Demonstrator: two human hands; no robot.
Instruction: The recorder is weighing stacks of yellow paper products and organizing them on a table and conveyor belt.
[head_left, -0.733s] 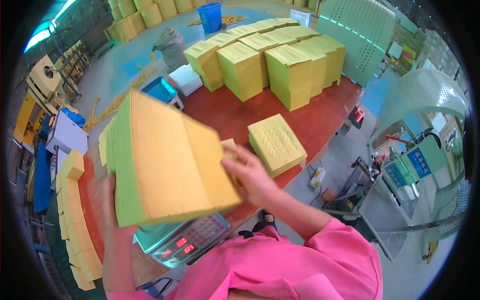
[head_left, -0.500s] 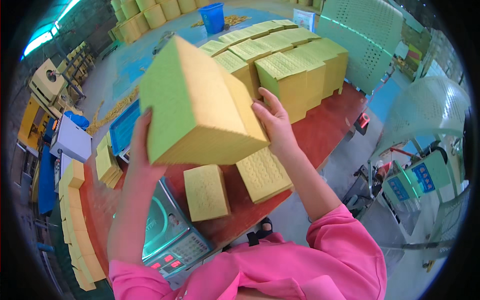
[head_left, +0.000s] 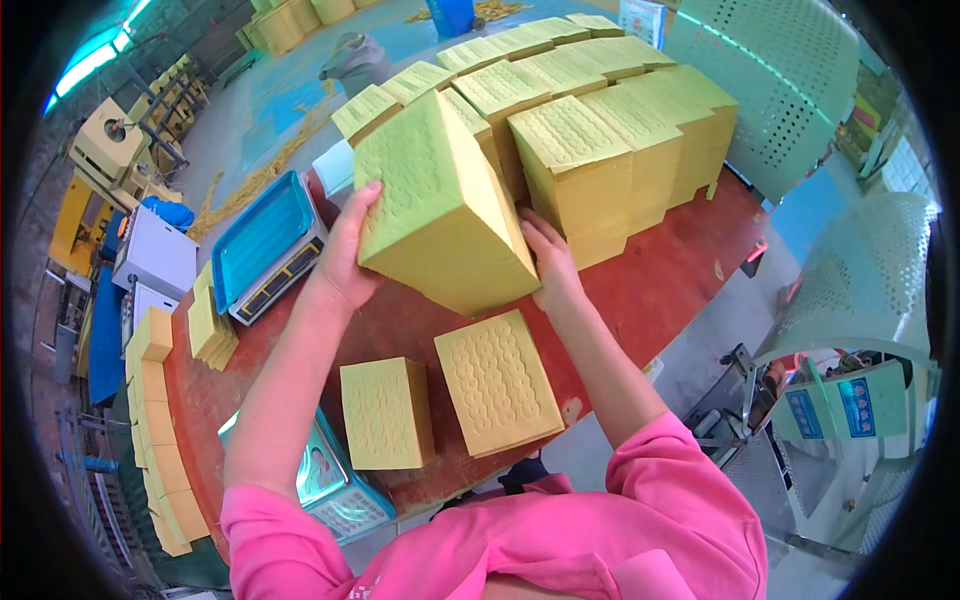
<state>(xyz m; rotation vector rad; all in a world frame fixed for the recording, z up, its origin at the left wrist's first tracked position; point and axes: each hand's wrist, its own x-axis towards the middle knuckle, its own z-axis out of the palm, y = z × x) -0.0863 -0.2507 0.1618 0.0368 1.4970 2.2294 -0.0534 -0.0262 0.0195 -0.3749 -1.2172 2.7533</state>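
Observation:
Between my two hands is a thick stack of yellow paper point(head_left: 450, 225), tilted, with a pressed wavy pattern on its top sheet. My left hand point(head_left: 352, 250) grips its left side, thumb on the edge. My right hand point(head_left: 550, 262) presses against its right side, near the standing rows of similar yellow stacks point(head_left: 578, 195) at the table's far side. The held stack overlaps the front left of these rows, and I cannot tell whether it touches the table. Nearer to me lie two lower stacks, a smaller one point(head_left: 385, 415) and a wider embossed one point(head_left: 500, 383).
The red table point(head_left: 650, 260) carries a teal digital scale point(head_left: 350, 505) under my left forearm and another scale with a blue tray point(head_left: 262, 245). Yellow bundles point(head_left: 165, 430) line its left side. Perforated metal panels point(head_left: 760, 90) and a machine point(head_left: 850, 400) stand to the right.
Both hands have carried the yellow stack down and away from me, toward the rows. Its embossed top now shows. The view has shifted, revealing more of the blue-tray scale.

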